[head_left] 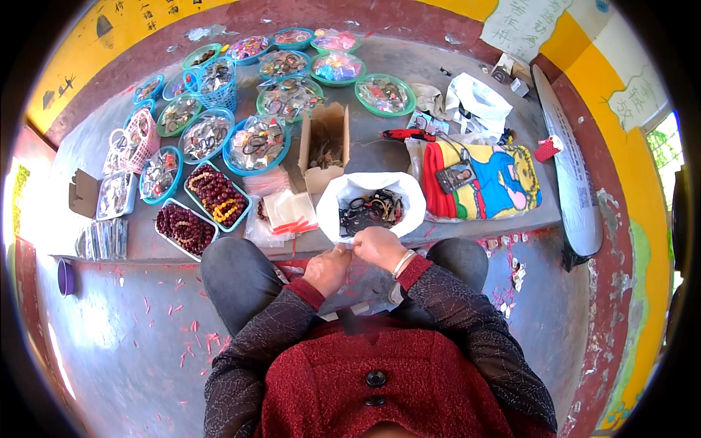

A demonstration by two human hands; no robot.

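Observation:
My left hand (327,270) and my right hand (380,248) meet between my knees, just below the near rim of a white plastic bag (330,208). Both are closed in a pinch, fingertips almost touching. What they pinch is too small and covered to make out. Inside the rolled-open bag lies a heap of dark corded trinkets (371,210). To the left of it are small clear bags (287,210) with red strips along their edges. Behind them stands an open cardboard box (337,124) holding more small pieces.
Several blue and green baskets (255,146) of packaged trinkets crowd the platform's left and back. Bead strings fill two trays (217,196). A folded colourful blanket (496,179) lies right, below a white bag (478,102). Red scraps (212,342) litter the floor.

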